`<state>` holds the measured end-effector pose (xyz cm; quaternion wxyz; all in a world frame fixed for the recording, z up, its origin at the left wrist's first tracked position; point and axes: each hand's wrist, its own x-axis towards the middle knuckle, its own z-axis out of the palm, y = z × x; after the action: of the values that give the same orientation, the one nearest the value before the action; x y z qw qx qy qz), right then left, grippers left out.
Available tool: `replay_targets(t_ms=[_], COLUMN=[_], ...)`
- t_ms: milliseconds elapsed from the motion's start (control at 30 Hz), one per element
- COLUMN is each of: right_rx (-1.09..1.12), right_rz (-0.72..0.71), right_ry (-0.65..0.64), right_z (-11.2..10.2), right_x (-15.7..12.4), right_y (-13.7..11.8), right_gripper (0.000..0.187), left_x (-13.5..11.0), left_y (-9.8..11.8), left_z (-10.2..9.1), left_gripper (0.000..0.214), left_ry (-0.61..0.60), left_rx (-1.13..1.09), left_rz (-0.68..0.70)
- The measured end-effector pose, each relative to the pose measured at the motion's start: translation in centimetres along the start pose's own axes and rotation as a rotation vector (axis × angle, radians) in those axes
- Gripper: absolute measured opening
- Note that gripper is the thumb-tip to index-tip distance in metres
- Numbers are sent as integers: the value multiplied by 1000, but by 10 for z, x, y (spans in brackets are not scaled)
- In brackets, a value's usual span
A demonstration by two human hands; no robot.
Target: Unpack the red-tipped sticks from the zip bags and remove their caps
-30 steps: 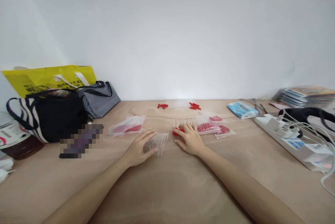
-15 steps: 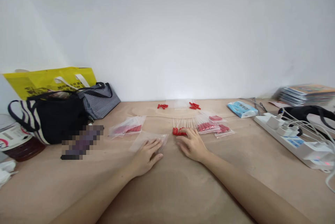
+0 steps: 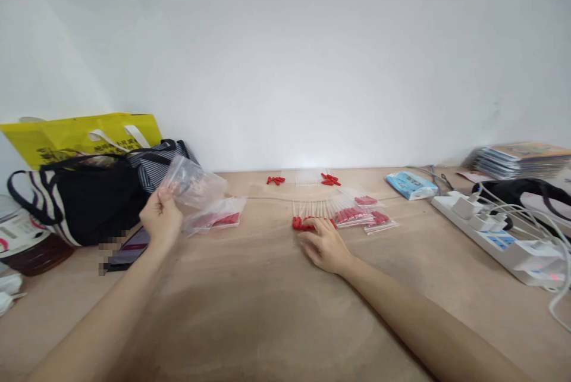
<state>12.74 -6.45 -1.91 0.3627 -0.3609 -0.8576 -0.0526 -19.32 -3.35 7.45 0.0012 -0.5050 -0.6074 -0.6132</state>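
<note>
We held one clear bag [image 3: 203, 185] pinched between the thumb and closed fingers of our left hand [image 3: 163, 212], up off the table [image 3: 250, 287]. Our right hand [image 3: 325, 246] lay over one row of red-tipped sticks [image 3: 297, 224], its fingers bent onto the red ends; whether it gripped any, we could not tell. The sticks' pale stems pointed toward the wall [image 3: 285, 60]. Just right of that hand we counted at least three filled bags [image 3: 352, 215]; between our hands lay another filled heap [image 3: 225, 219], too overlapped to count. Near the wall we had two red piles [image 3: 275, 180]. We counted one yellow bag [image 3: 75, 132], one black bag [image 3: 100, 197], one striped bag [image 3: 154, 171], one jar [image 3: 33, 242] and one blue pack [image 3: 411, 185]. The yellow bag bore black characters, the pack dark letters and the jar a printed label, all too blurred for us to read.
</note>
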Motion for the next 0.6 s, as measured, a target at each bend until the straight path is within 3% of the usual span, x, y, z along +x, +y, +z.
replay_targets(t_ms=[67,133,200,267,367,467,600], right_rx=[6,13,16,16,18,23,23], right_rz=[2,6,10,12,10,-1,-2], right_ry=[-7,-10,-10,-11,-15,-14,-10], right_z=[1,0,0,-2,-2,-1,1], right_x=[0,0,0,0,0,0,-1], right_y=[0,0,0,-1,-1,-1,0], right_gripper=[21,21,20,19,19,19,18], left_x=[5,4,2,-1,-11,-24,-30], left_y=[-9,-26,-46,-62,-70,-62,-53], left_z=[-4,-4,-2,-1,-3,-6,2], left_gripper=[38,42,49,52,47,36,18], left_ry=[-22,-187,-400,-516,-497,-439,-507], left_rx=[113,253,362,429,458,459,491], left_rz=[175,352,391,367,439,607,707])
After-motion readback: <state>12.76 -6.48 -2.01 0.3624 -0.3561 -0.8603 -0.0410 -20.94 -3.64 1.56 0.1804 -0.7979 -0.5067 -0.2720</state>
